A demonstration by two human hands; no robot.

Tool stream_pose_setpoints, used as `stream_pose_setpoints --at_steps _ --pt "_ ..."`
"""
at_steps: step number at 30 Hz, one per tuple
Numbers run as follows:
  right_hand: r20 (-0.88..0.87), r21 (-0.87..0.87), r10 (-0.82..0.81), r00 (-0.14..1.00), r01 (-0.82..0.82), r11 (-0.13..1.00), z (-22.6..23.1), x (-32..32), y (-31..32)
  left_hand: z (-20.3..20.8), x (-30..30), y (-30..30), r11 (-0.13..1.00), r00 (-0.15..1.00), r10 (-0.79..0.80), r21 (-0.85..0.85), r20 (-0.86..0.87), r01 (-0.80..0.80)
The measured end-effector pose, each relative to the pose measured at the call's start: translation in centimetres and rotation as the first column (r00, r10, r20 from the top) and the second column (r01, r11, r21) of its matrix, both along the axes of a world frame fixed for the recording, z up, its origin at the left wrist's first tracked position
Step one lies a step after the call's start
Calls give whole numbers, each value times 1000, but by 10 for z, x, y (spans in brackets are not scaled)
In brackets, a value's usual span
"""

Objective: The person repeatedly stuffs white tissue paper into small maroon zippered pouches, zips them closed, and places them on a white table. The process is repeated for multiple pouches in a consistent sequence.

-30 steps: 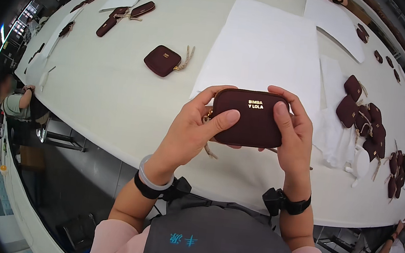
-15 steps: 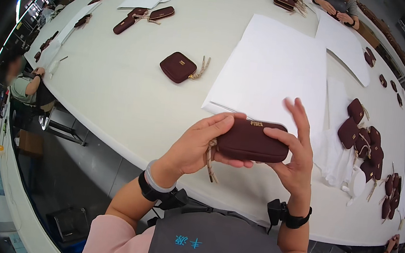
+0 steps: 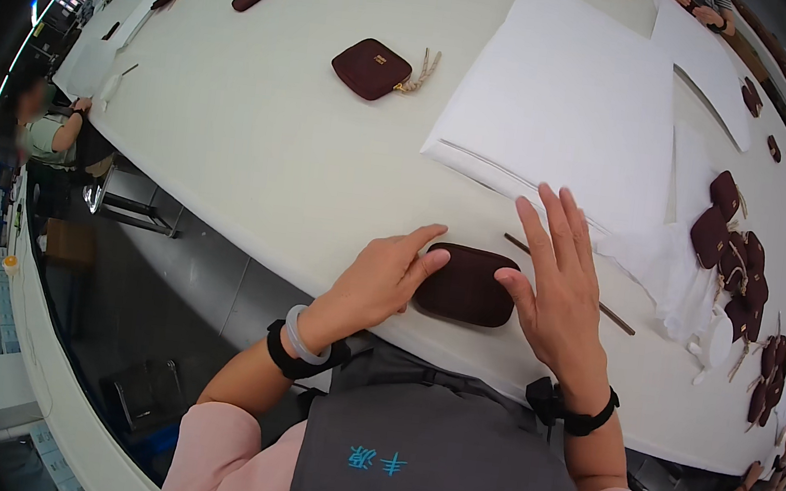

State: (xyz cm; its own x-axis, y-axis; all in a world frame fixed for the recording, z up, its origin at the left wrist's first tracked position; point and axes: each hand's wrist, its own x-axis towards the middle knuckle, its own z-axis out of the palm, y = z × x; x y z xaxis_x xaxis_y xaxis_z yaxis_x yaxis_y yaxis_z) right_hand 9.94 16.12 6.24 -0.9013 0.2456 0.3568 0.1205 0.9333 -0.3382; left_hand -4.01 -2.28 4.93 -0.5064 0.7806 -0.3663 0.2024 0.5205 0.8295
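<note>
A dark burgundy zip pouch lies flat on the white table just in front of me, plain face up. At its left edge is my left hand, thumb resting on the pouch's upper left corner and index finger stretched out beyond it. My right hand is spread, fingers pointing away from me, with the thumb tip at the pouch's right edge. Beneath the right hand a thin brown stick shows on both sides of it; its middle is hidden.
Another burgundy pouch with a beige cord lies farther left. Large white sheets cover the table's middle. To the right are crumpled white wrapping and a pile of pouches. Co-workers sit at the far left, far right and lower right edges.
The pouch went from being held up in both hands, with its gold marking showing, to lying on the table, plain side up. My right hand has spread. The view has shifted.
</note>
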Motion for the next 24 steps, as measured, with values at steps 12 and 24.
stream_pose_setpoints --at_steps 12,24 --pt "348 47 468 812 -514 856 -9 -45 -11 -42 -29 -28 942 926 287 249 -247 -225" --pt "72 80 484 872 -488 869 20 -25 -16 -45 -33 -27 962 873 268 169 -407 -216"
